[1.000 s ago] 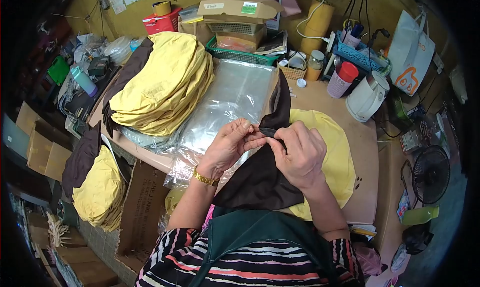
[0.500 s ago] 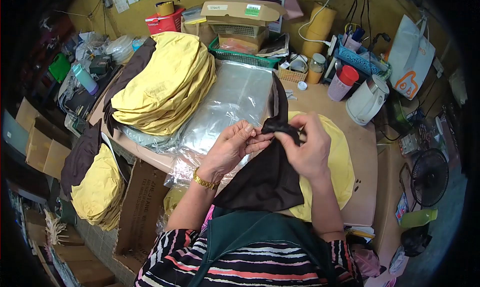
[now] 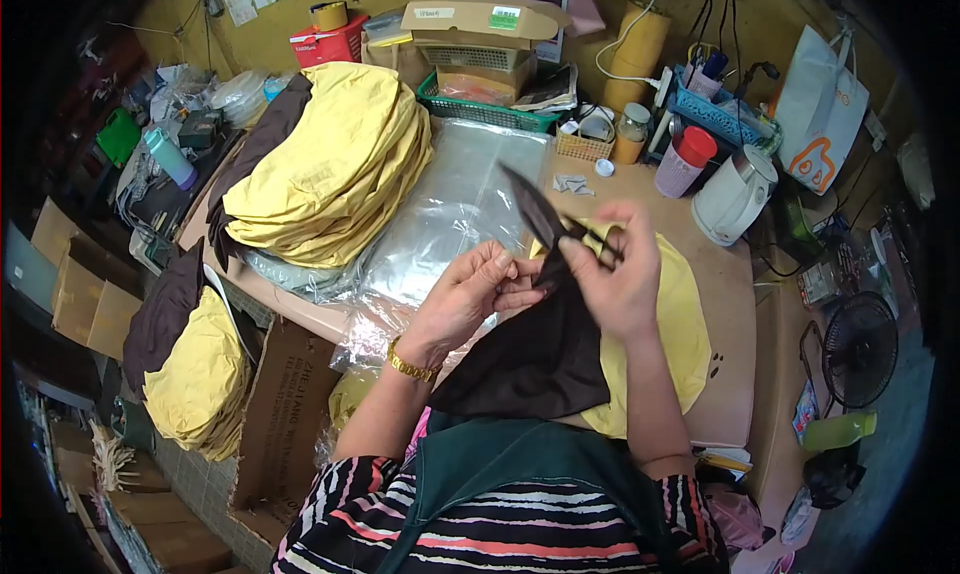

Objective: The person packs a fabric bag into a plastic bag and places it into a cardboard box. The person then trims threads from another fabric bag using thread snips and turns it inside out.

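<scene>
A dark brown cloth piece (image 3: 525, 359) lies over my lap and the table edge, partly on top of a yellow cloth piece (image 3: 668, 324). My left hand (image 3: 480, 284), with a gold watch on the wrist, pinches the upper end of the brown cloth between thumb and fingers. Just to the right, my right hand (image 3: 615, 279) is closed on a dark strip (image 3: 535, 204) of that cloth, whose tapered end points up and left. Thin dark loops show by the right fingers; blur hides their exact form.
A tall stack of yellow and brown cloth pieces (image 3: 330, 164) stands at the left on clear plastic bags (image 3: 450, 214). A smaller stack (image 3: 195, 374) sits lower left beside a cardboard box (image 3: 280, 424). A kettle (image 3: 735, 196), red-lidded cup (image 3: 685, 164) and baskets line the back.
The bunched, knot-like part between my hands has loosened. The strip's free end has swung left and down, uncovering small grey scraps on the table. My left hand has barely moved.
</scene>
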Demonstrator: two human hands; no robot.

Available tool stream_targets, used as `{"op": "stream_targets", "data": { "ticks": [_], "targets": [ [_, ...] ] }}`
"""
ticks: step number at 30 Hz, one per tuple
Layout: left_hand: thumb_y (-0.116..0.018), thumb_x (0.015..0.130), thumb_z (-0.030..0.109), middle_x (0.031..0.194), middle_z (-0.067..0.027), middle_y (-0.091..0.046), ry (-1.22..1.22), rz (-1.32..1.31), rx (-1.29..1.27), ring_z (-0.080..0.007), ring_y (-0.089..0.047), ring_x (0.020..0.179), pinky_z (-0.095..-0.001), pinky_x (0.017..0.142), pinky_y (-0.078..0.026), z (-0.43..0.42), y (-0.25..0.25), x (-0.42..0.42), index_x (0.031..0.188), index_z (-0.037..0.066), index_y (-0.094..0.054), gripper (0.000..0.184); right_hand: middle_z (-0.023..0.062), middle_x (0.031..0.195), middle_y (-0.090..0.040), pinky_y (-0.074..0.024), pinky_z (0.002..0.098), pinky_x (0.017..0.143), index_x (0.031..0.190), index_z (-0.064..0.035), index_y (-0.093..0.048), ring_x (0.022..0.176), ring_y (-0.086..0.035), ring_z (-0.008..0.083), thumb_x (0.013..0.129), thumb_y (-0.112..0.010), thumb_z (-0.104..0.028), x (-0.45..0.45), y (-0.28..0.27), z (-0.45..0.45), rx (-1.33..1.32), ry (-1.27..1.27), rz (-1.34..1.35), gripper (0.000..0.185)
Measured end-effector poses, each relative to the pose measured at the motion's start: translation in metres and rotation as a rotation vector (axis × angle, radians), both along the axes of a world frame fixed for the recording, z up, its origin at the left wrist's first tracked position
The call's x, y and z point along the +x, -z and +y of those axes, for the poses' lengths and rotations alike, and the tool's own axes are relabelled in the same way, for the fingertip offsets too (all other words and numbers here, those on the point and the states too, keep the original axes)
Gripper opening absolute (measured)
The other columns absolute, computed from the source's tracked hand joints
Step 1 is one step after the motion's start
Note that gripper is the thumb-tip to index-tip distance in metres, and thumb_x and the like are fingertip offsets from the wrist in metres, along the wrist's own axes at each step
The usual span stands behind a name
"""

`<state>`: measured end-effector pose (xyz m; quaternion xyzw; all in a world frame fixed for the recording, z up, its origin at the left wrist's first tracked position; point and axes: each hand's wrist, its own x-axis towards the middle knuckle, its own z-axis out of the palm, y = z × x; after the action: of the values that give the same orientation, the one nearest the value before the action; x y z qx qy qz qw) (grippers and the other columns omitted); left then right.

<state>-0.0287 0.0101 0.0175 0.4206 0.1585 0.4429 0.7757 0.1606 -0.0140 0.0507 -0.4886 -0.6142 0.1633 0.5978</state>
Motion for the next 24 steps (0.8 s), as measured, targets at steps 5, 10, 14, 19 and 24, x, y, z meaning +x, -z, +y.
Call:
{"op": "stream_targets", "data": {
  "ticks": [5, 10, 14, 19, 24],
  "targets": [
    [-0.046, 0.102, 0.027, 0.111, -0.0162, -0.063, 0.145, 0.119, -0.015, -0.017, -0.067, 0.087, -0.0347, 0.089, -0.055, -0.005, -0.005, -0.002, 0.093, 0.005, -0.048, 0.024, 0.01, 0.114, -0.06, -0.0442, 0.0217, 0.062, 0.122, -0.001, -0.053, 0.069, -0.054, 0.0076, 0.084, -0.072, -0.019, 0.046, 0.043, 0.082, -0.279, -0.723, 0.653, 0.046],
    [-0.049, 0.1, 0.028, 0.095, -0.0071, -0.063, 0.067, 0.038, 0.022, -0.0123, -0.06, 0.072, -0.0271, 0.071, -0.051, 0.003, 0.005, 0.0, 0.096, 0.005, -0.051, 0.023, 0.0037, 0.098, -0.063, -0.0457, 0.0204, 0.067, 0.113, -0.0009, -0.058, 0.076, -0.058, 0.0075, 0.083, -0.072, -0.01, 0.035, 0.065, 0.088, -0.677, -1.259, 0.244, 0.034],
    [-0.055, 0.098, 0.03, 0.078, 0.0045, -0.055, -0.153, 0.281, 0.201, -0.0063, -0.046, 0.059, -0.0209, 0.058, -0.039, 0.009, 0.004, -0.001, 0.108, 0.005, -0.054, 0.027, -0.002, 0.085, -0.06, -0.0467, 0.0212, 0.069, 0.094, -0.0043, -0.06, 0.075, -0.058, 0.0077, 0.08, -0.074, -0.005, 0.021, 0.044, 0.061, -0.602, -0.852, 0.572, 0.02],
    [-0.059, 0.096, 0.03, 0.065, 0.0063, -0.048, -0.681, 0.529, 0.369, -0.0028, -0.04, 0.061, -0.0207, 0.056, -0.033, 0.031, 0.011, -0.035, 0.076, 0.002, -0.063, 0.035, -0.0035, 0.081, -0.06, -0.0468, 0.0204, 0.07, 0.089, -0.0056, -0.061, 0.074, -0.057, 0.0052, 0.082, -0.074, -0.007, 0.05, 0.042, 0.057, -0.288, -0.496, 0.622, 0.014],
    [-0.063, 0.091, 0.02, 0.077, -0.0027, -0.061, -0.767, 0.624, 0.655, -0.0109, -0.051, 0.07, -0.0253, 0.063, -0.039, 0.04, -0.003, -0.023, 0.09, 0.005, -0.073, 0.018, -0.0055, 0.075, -0.058, -0.0426, 0.0208, 0.062, 0.08, -0.0082, -0.06, 0.067, -0.052, 0.0031, 0.083, -0.075, -0.011, 0.053, 0.041, 0.047, -0.243, -0.347, 0.403, 0.016]
  ]
}}
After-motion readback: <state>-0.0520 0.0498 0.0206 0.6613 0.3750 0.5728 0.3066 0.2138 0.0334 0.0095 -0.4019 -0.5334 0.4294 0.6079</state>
